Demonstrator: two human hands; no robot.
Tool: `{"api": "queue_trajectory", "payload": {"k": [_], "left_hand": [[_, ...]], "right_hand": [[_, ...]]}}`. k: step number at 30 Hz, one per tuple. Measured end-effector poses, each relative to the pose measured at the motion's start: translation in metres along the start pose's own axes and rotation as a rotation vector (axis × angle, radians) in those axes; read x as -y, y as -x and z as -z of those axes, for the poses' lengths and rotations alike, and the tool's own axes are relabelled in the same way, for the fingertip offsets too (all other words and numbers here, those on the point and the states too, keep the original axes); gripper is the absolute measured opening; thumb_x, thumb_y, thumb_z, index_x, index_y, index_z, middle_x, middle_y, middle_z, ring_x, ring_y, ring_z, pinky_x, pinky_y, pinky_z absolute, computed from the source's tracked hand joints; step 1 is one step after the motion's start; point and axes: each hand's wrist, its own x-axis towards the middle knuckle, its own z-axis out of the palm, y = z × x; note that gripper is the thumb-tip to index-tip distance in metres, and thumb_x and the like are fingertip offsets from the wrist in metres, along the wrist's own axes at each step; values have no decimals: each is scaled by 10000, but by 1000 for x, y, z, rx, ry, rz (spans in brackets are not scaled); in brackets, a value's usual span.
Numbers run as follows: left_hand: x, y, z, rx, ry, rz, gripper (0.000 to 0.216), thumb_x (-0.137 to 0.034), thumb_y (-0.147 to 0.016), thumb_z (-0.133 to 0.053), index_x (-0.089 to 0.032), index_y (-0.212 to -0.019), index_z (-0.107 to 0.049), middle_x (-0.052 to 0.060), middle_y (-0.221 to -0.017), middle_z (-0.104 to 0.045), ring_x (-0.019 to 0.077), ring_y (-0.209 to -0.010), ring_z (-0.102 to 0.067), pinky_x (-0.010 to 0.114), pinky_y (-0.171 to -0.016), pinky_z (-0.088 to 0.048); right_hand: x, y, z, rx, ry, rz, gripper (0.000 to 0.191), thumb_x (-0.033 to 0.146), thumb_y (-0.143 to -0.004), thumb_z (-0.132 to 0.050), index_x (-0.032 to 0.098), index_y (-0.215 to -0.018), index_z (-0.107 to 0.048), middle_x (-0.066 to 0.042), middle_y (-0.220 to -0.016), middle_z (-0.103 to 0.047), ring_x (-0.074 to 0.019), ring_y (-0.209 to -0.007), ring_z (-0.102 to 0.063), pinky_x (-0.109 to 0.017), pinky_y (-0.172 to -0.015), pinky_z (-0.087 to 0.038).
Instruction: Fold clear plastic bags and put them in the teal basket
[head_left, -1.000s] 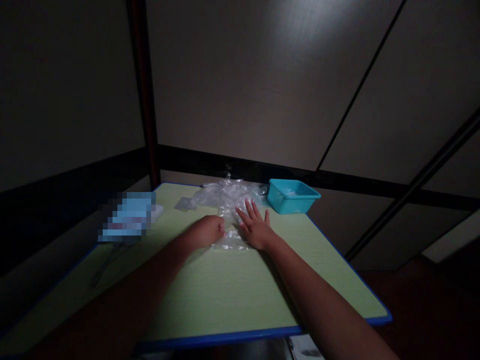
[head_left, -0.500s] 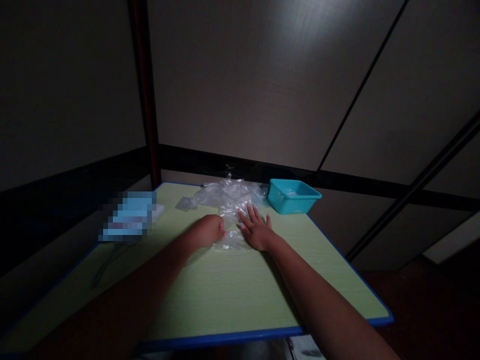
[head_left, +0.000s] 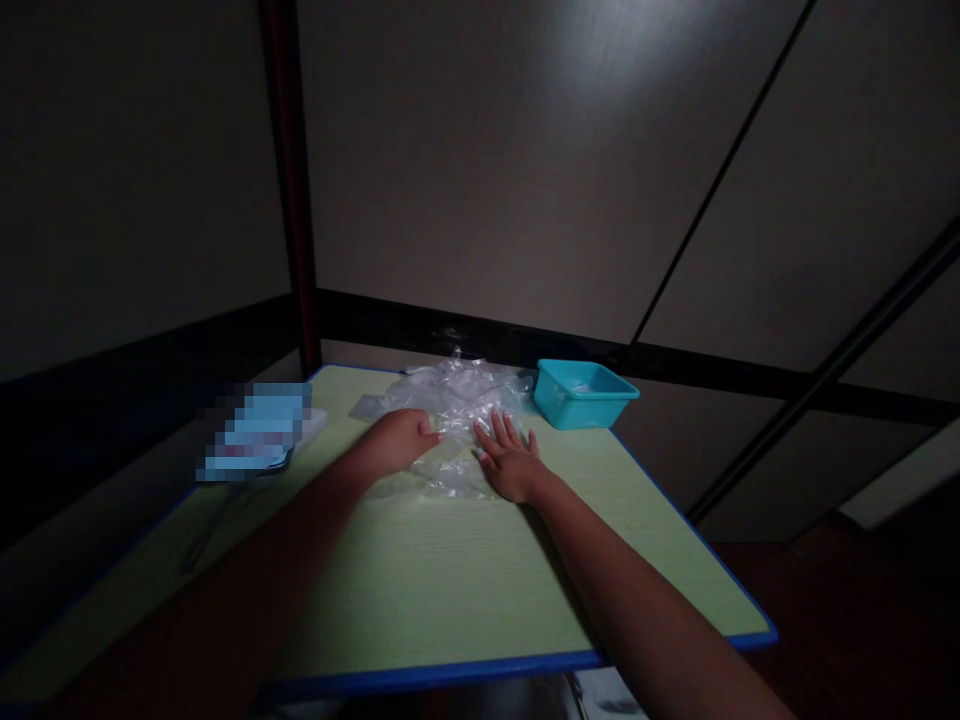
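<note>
A crumpled, shiny heap of clear plastic bags (head_left: 472, 390) lies toward the far side of the light green table, with more clear plastic film spread flat nearer to me. My right hand (head_left: 510, 465) rests on this plastic, palm down, fingers spread. At the left edge of the plastic is my left hand (head_left: 394, 440), its fingers curled in and the thumb pointing right. Whatever its fingers may hold is hidden by the hand.
A turquoise plastic basket (head_left: 589, 395) stands at the table's back right corner. On the left lies a blurred-out blue item (head_left: 259, 430). A blue edge (head_left: 450, 672) runs round the green table (head_left: 450, 580). Dark panels (head_left: 480, 180) rise behind it.
My left hand has moved left and slightly farther away across the plastic. The right hand stays in nearly the same place.
</note>
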Motion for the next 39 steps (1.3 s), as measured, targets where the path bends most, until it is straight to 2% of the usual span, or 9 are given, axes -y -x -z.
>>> {"api": "queue_trajectory", "payload": {"k": [3,6,10,16,28,31,35,36,39], "left_hand": [[0,2,13,52,19,-7,352,-521,-695,-512,-176,-633,-549,-6,-609,-554,155,-604,-508,222,-497,-293],[-1,9,24,328,19,-20,423,-599,-588,-578,-180,-635,-588,-12,-598,-568,155,-575,-502,226,-483,-296],[-2,17,30,586,-45,-71,313,-456,-517,-674,-186,-662,-611,-27,-598,-574,153,-576,-504,221,-487,-308],[-1,20,34,578,-71,-127,132,-229,-513,-655,-199,-620,-584,-48,-607,-565,145,-581,-493,218,-500,-309],[4,23,37,590,-186,-98,179,-183,-456,-707,-194,-573,-572,-41,-575,-564,171,-588,-512,237,-534,-316],[-1,21,40,481,-180,-61,218,-301,-514,-721,-187,-639,-584,-9,-662,-600,201,-662,-547,263,-594,-364],[-30,23,26,-104,-70,-232,338,-436,-724,-593,-189,-952,-553,66,-1043,-586,252,-1006,-498,357,-858,-352],[-40,27,18,-173,-20,-314,357,-431,-778,-540,-190,-1041,-523,79,-1128,-551,243,-1078,-459,358,-911,-325],[-67,44,-13,-84,63,-545,589,-503,-817,-467,-191,-1299,-338,100,-1381,-337,237,-1272,-263,356,-1039,-197]], "right_hand": [[-1,0,-1,-9,-9,7,528,486,-902,-122,344,-1389,26,11,-1445,194,-241,-1315,167,-608,-988,-32],[-1,0,-1,-13,-12,9,527,486,-903,-124,347,-1388,29,7,-1446,190,-239,-1317,162,-611,-987,-32],[0,0,-1,-1,3,-2,528,477,-905,-121,338,-1388,41,13,-1444,199,-236,-1315,171,-594,-997,-35],[2,1,1,4,12,-12,529,479,-905,-118,333,-1389,40,9,-1448,190,-227,-1317,167,-584,-1001,-46],[0,-1,-2,-6,15,-2,530,478,-907,-135,338,-1387,40,4,-1451,181,-241,-1319,156,-594,-995,-54],[0,-1,-2,-8,6,0,528,474,-907,-138,341,-1387,36,2,-1453,176,-238,-1319,156,-600,-992,-51],[-1,-1,-2,-5,19,-2,532,475,-905,-123,332,-1388,46,3,-1448,190,-241,-1319,155,-601,-992,-60],[-1,-1,-2,0,29,-2,539,477,-903,-135,327,-1389,43,2,-1448,187,-245,-1319,152,-603,-991,-63],[-3,-2,-6,1,93,30,617,501,-876,-252,307,-1397,15,-12,-1454,162,-282,-1320,134,-613,-985,-61]]}}
